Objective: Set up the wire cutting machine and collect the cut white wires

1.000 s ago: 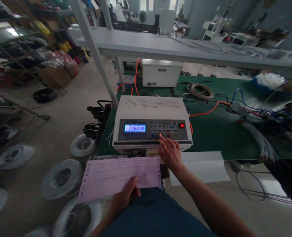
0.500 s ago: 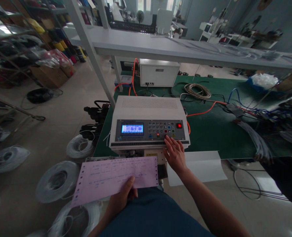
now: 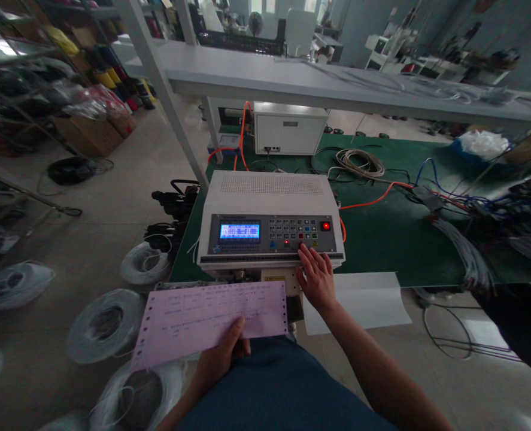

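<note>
Two hands sit low in the frame: the left hand (image 3: 220, 361) has its grip clamped on the lower edge of a pink form (image 3: 211, 312), thumb on top. The right hand (image 3: 318, 280), grip apart, rests its fingertips at the keypad (image 3: 297, 231) of the white machine (image 3: 272, 194) at centre. Right of it a white sheet (image 3: 364, 302) overhangs the green tabletop (image 3: 395, 239). Wire coils (image 3: 106, 323) lie on the floor, lower left.

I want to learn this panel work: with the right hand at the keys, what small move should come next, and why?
Probably press the key under the right hand: its fingertips are at the bottom row of the keypad, the screen is lit, and the left hand holds the pink sheet.
</note>
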Motion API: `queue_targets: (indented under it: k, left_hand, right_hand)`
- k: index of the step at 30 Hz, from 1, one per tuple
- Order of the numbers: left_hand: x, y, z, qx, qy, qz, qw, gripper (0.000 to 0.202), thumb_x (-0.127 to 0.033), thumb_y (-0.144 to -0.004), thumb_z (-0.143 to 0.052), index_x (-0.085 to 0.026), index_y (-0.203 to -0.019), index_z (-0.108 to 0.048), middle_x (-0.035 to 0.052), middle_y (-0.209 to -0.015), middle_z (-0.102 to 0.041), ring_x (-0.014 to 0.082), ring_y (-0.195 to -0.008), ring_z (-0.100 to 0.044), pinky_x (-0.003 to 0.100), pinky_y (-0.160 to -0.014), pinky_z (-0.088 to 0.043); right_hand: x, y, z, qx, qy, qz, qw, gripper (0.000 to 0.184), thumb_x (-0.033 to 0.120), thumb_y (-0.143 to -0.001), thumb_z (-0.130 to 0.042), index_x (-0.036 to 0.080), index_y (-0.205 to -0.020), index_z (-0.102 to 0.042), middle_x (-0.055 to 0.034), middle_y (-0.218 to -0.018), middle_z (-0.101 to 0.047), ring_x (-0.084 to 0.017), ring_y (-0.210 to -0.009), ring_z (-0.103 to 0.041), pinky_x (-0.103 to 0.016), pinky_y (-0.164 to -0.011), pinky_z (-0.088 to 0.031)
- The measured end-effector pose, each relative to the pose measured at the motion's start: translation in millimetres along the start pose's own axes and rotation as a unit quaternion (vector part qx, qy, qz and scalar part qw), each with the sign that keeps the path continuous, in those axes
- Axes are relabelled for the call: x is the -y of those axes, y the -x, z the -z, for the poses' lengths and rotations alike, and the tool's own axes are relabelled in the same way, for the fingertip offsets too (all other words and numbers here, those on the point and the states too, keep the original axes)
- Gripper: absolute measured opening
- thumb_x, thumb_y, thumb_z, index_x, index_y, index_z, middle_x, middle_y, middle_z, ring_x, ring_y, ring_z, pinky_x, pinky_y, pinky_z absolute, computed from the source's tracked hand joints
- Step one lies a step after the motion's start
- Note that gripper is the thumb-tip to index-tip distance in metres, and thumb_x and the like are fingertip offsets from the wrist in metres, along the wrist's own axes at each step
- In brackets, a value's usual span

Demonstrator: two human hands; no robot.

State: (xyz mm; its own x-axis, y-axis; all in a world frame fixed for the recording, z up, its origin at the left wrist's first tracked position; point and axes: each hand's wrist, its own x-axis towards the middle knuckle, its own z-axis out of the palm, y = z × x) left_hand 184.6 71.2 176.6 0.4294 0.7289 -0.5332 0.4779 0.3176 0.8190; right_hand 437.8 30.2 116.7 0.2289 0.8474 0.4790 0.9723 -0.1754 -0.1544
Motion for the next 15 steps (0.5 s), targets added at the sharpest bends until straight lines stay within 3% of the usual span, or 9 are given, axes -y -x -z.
queue_targets:
  k: [5, 15]
  left_hand:
    - [5.9, -3.4, -0.8, 0.001, -0.01, -0.012, 1.0, 0.056, -0.06, -0.076, -0.039, -0.02, -0.038, -0.049, 0.0013, -0.042, -0.048, 0.0141, -0.046, -0.046, 0.027, -0.06, -0.039]
    - [-4.5, 2.9, -5.7, 0.004, 0.007, -0.006, 1.0, 0.053, -0.053, -0.08, -0.039, -0.019, -0.041, -0.05, 0.0002, -0.043, -0.047, 0.0123, -0.044, -0.043, 0.026, -0.054, -0.036]
  right_hand:
    - [2.4, -1.2, 2.8, 0.005, -0.002, -0.005, 1.0, 0.044, 0.024, -0.088, -0.043, 0.02, -0.131, -0.038, -0.005, -0.135, -0.047, -0.019, -0.126, -0.036, -0.042, -0.107, -0.02]
    - [3.1, -20.0, 20.9, 0.026, 0.02, 0.016, 0.999, 0.032, 0.023, -0.088, -0.045, 0.021, -0.119, -0.05, -0.0021, -0.128, -0.055, -0.019, -0.111, -0.048, -0.041, -0.103, -0.023]
